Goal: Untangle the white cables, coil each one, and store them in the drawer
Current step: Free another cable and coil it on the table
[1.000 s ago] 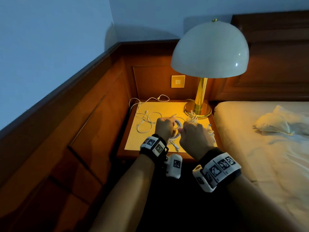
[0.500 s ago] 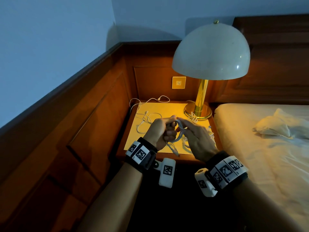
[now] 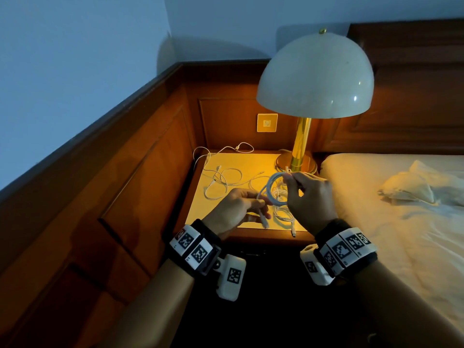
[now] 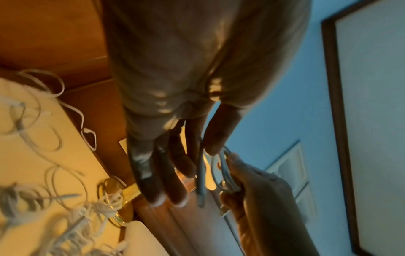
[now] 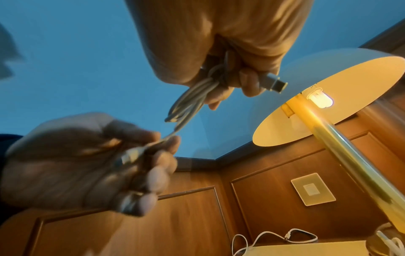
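Coil [image 3: 275, 188] passed from my left hand [image 3: 234, 209] to my right hand [image 3: 310, 197], now clamped round its loops. Left grip pinches the loose tail. Neat white rings.

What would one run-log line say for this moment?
stage: coiling | right hand: holds coiled white cable | left hand: pinches its free end | other cables: loose on nightstand

No readable text, only coded wristband markers [image 3: 198, 253]

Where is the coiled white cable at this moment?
In the head view the coiled white cable is held up in the right hand, above the nightstand in front of the lamp base; the left hand pinches its loose end.
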Available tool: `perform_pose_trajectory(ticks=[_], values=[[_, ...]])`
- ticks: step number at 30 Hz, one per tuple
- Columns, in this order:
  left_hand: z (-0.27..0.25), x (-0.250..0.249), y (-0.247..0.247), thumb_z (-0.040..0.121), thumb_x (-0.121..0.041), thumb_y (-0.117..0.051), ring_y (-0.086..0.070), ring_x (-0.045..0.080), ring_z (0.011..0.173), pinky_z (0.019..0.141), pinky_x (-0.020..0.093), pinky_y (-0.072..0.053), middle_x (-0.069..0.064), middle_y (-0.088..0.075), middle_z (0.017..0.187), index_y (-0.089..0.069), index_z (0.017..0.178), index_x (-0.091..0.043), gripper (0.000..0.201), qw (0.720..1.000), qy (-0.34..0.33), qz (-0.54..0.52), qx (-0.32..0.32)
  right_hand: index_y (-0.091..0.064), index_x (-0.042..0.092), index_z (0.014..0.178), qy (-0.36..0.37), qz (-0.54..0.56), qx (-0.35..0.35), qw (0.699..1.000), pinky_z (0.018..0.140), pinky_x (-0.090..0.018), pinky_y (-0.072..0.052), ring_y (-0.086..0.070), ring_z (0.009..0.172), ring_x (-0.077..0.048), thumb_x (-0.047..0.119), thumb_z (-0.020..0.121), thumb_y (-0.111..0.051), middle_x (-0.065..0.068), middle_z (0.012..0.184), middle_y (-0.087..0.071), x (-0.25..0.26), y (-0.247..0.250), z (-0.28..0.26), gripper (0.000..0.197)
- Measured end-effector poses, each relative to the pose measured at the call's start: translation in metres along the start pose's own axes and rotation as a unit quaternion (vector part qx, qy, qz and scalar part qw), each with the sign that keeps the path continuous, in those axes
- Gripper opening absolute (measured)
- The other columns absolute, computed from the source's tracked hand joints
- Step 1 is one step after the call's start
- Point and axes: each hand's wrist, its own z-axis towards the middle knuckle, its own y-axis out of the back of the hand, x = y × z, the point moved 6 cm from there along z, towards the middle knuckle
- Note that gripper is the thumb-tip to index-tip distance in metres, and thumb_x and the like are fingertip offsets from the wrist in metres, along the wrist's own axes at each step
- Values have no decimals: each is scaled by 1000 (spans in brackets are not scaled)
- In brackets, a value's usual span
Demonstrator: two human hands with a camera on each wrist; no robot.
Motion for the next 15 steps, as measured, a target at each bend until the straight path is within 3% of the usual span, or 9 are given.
perform_pose_trajectory(ticks=[3, 5, 7, 11, 13, 15], values=[[-8, -1, 15, 101, -8, -56, -67, 32, 77, 80, 45, -59, 21, -64, 80, -68, 103, 10, 22, 996, -29, 80, -41, -65, 4, 76, 18, -6, 3, 1000, 45, -33, -30, -39, 47, -22, 12, 98, -61, -2, 55, -46, -3, 3, 3, 24], [-12, -11, 29, 97, -10, -64, -66, 29, 75, 79, 47, -59, 27, -67, 84, -72, 100, 5, 18, 985, -77, 120, -97, -65, 3, 78, 28, -18, 19, 999, 46, -36, -34, -42, 49, -23, 14, 99, -59, -4, 59, -49, -5, -1, 1, 25], [-17, -24, 38, 90, -10, -73, -68, 27, 73, 76, 49, -57, 25, -72, 84, -74, 95, 2, 13, 974, -121, 122, -145, -65, 3, 80, 42, -37, 35, 998, 46, -39, -38, -44, 51, -24, 16, 100, -56, -5, 62, -52, -6, -7, -3, 25], [-21, -41, 27, 86, -20, -79, -69, 20, 66, 58, 27, -50, 14, -73, 71, -76, 81, -4, 17, 959, -174, 152, -165, -65, 5, 83, 52, -51, 36, 997, 44, -35, -37, -41, 51, -21, 14, 100, -56, -2, 63, -49, -3, -16, -7, 22], [-18, -40, 18, 87, -19, -78, -63, 15, 66, 59, 17, -46, 15, -70, 69, -75, 76, -4, 19, 957, -186, 145, -168, -64, 5, 82, 42, -47, 33, 997, 44, -32, -34, -39, 51, -18, 14, 100, -57, 2, 63, -46, -2, -19, -6, 21], [-15, -37, 10, 83, -19, -81, -60, 10, 71, 68, 6, -42, 12, -68, 70, -76, 75, -5, 17, 952, -187, 154, -184, -64, 5, 80, 32, -36, 26, 999, 44, -33, -33, -38, 50, -18, 12, 99, -58, 2, 62, -45, 0, -21, -7, 21]])
